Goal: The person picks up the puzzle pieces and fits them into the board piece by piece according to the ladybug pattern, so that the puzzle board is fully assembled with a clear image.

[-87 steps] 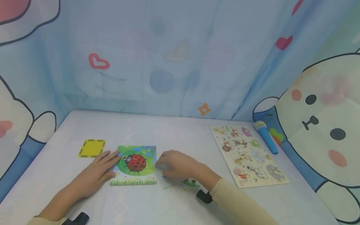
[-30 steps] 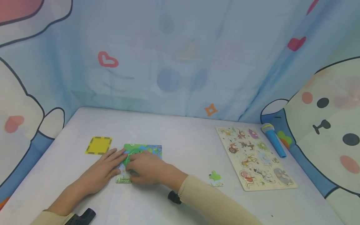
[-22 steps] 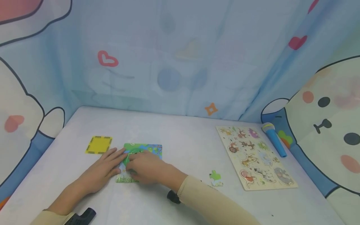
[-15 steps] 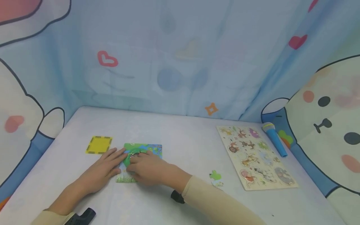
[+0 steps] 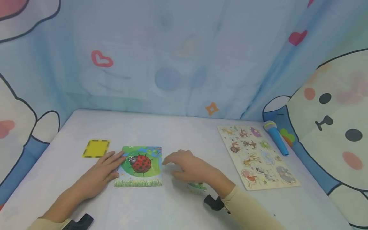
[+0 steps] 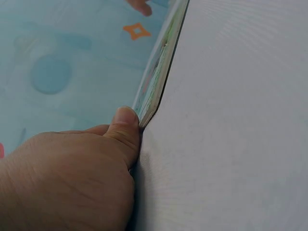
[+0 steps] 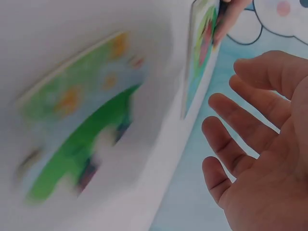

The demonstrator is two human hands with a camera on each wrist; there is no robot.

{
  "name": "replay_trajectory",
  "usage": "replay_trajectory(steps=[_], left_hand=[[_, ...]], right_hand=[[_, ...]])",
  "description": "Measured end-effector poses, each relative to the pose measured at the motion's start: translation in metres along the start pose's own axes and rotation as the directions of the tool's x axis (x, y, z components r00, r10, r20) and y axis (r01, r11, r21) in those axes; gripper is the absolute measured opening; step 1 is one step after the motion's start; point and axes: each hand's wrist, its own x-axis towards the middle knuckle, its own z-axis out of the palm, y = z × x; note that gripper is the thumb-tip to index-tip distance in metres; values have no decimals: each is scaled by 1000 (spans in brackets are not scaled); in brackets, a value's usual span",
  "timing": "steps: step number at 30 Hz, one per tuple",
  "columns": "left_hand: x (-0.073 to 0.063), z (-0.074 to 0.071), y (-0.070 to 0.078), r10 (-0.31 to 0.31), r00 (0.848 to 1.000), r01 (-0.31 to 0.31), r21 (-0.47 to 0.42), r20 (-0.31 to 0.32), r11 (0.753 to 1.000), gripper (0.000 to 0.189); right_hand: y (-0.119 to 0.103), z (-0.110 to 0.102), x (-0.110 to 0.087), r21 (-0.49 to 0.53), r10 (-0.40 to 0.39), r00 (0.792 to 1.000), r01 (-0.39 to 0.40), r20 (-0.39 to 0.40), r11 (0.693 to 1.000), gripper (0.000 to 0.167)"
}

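Note:
A square ladybug jigsaw puzzle [image 5: 141, 166] lies flat on the table. My left hand [image 5: 93, 175] rests on the table with its fingers spread, the fingertips on the puzzle's left edge. In the left wrist view its thumb [image 6: 124, 120] presses against the puzzle's side edge [image 6: 161, 77]. My right hand [image 5: 191, 166] hovers just right of the puzzle, fingers loosely bent and holding nothing. In the right wrist view its palm faces the camera. Below that hand lies a loose puzzle piece [image 5: 198, 186], blurred in the right wrist view, with green and orange print; the hand hides part of it.
A yellow square tile [image 5: 96, 149] lies left of the puzzle. At the right are a wooden animal puzzle board [image 5: 256, 159] and a blue toy microphone [image 5: 276, 137]. A printed curtain [image 5: 178, 57] hangs behind the table. Each wrist carries a dark camera [image 5: 214, 203].
My right hand has lifted off the puzzle and moved right, its fingers opening out, so the ladybug is uncovered. The left hand has stayed at the puzzle's edge. The head view has shifted slightly.

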Motion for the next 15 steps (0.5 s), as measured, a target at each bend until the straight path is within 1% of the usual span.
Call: replay_trajectory(steps=[4, 8, 12, 15], left_hand=[[0, -1, 1, 1, 1000, 0, -6, 3, 1000, 54], [-1, -1, 2, -7, 1000, 7, -14, 7, 1000, 54], [-2, -2, 4, -2, 1000, 2, -13, 2, 1000, 53], [-2, -3, 6, 5, 1000, -5, -16, -5, 1000, 53]], right_hand=[[16, 0, -31, 9, 86, 996, -86, -10, 996, 36], [24, 3, -58, -27, 149, 989, -149, -4, 989, 39], [26, 6, -76, -60, 208, 977, -206, 36, 977, 42], [25, 7, -83, -82, 212, 976, -208, 52, 975, 42]])
